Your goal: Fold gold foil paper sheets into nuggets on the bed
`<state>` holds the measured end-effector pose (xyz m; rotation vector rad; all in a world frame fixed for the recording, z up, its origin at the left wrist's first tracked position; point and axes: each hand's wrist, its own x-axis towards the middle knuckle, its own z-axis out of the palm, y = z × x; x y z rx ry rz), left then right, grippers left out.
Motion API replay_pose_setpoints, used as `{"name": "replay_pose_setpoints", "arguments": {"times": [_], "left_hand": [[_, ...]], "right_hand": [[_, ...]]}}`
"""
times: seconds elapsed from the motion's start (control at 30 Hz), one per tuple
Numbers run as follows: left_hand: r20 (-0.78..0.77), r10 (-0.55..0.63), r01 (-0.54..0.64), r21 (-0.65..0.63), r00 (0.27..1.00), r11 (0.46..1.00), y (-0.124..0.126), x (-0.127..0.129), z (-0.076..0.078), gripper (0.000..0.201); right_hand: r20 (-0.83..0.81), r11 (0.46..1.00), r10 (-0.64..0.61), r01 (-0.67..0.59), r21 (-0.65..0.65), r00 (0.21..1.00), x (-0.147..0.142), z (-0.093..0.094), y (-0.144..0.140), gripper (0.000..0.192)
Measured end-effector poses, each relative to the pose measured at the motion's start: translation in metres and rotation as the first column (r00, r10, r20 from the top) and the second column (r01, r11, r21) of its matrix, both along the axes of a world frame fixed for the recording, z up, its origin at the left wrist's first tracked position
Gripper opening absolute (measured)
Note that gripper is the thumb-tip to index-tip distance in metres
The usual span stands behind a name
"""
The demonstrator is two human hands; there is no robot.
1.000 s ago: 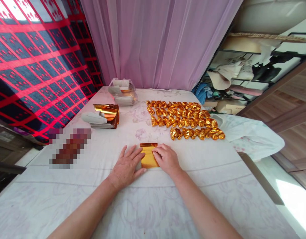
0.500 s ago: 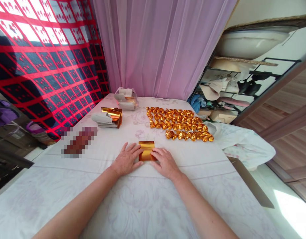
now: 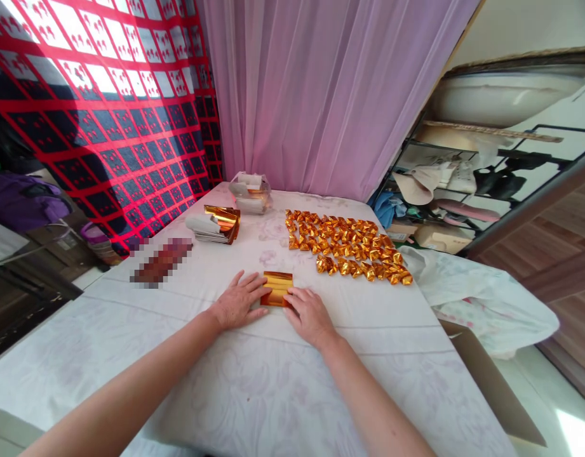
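A sheet of shiny gold foil paper [image 3: 277, 289] with crease lines across it lies flat on the table in front of me. My left hand [image 3: 239, 301] rests at the sheet's left edge, fingers spread and fingertips on the foil. At the opposite edge, my right hand [image 3: 311, 316] touches the paper with slightly bent fingers, its thumb apart from them. Beyond, to the right, several rows of folded gold paper ingots [image 3: 347, 238] cover part of the cloth. A stack of gold and grey paper sheets [image 3: 213, 227] lies to the far left.
A clear plastic bag with more paper [image 3: 250, 192] stands at the table's back. A blurred reddish object [image 3: 161, 263] lies at left. White floral cloth [image 3: 254, 381] covers the table. On the right are a shelf rack [image 3: 463, 152], a white plastic bag [image 3: 492, 301] and a cardboard box [image 3: 492, 387].
The view has shifted slightly. Both hands stay at the foil sheet's edges; the left hand's fingers now cover less of it, and the right fingers sit nearer its lower right corner.
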<state>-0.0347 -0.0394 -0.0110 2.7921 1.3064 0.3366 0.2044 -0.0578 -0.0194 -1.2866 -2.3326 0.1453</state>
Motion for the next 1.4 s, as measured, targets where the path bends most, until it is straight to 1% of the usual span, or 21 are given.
{"name": "replay_pose_setpoints", "arguments": {"times": [0.1,0.2,0.33,0.43,0.63,0.77,0.87,0.97,1.1,1.13,1.2,1.3,1.4], "left_hand": [[0.003,-0.008,0.008,0.012,1.000,1.000,0.000,0.002,0.003,0.048],[0.045,-0.005,0.004,0.040,0.999,0.999,0.000,0.007,0.007,0.047],[0.123,-0.007,0.008,-0.011,0.992,1.000,0.000,0.012,0.012,0.046],[0.172,0.031,-0.025,-0.034,0.985,0.999,0.002,0.013,0.013,0.035],[0.263,0.074,-0.049,-0.100,0.962,0.994,0.005,0.013,0.011,0.030],[0.283,0.104,-0.076,-0.106,0.954,0.991,0.006,0.013,0.005,0.028],[0.280,0.127,-0.116,-0.055,0.951,0.992,0.005,0.013,0.001,0.037],[0.246,0.104,-0.113,0.024,0.964,0.993,0.001,0.015,0.004,0.043],[0.217,0.089,-0.116,0.117,0.972,0.986,-0.012,0.025,0.011,0.034],[0.214,0.066,-0.093,0.121,0.975,0.988,-0.016,0.029,0.012,0.033],[0.189,-0.013,-0.006,0.100,0.982,0.995,-0.023,0.035,0.011,0.035],[0.155,-0.043,0.030,0.087,0.987,0.996,-0.029,0.041,0.005,0.039],[0.116,-0.040,0.032,0.072,0.992,0.997,-0.029,0.040,0.000,0.044]], "right_hand": [[-0.051,1.000,0.025,-0.025,-0.003,0.998,0.002,0.001,0.003,0.020],[-0.101,0.999,0.015,-0.019,-0.034,0.995,0.003,0.002,0.005,0.020],[-0.177,0.997,-0.017,0.003,-0.078,0.984,0.002,0.003,0.007,0.018],[-0.209,0.994,-0.028,0.006,-0.105,0.977,0.002,0.006,0.008,0.017],[-0.203,0.976,-0.119,0.077,-0.203,0.972,-0.001,0.013,0.014,0.015],[-0.149,0.954,-0.194,0.151,-0.258,0.970,-0.003,0.014,0.021,0.020],[-0.101,0.946,-0.230,0.198,-0.256,0.968,-0.006,0.013,0.023,0.021],[-0.071,0.944,-0.254,0.232,-0.234,0.965,-0.008,0.011,0.024,0.022],[-0.056,0.946,-0.249,0.230,-0.228,0.967,-0.009,0.010,0.024,0.022],[-0.054,0.947,-0.247,0.229,-0.226,0.967,-0.010,0.010,0.024,0.022],[-0.054,0.948,-0.248,0.231,-0.218,0.967,-0.010,0.010,0.024,0.022],[-0.052,0.950,-0.250,0.234,-0.204,0.967,-0.010,0.010,0.025,0.024],[-0.068,0.956,-0.251,0.236,-0.177,0.966,-0.010,0.009,0.025,0.029]]}}
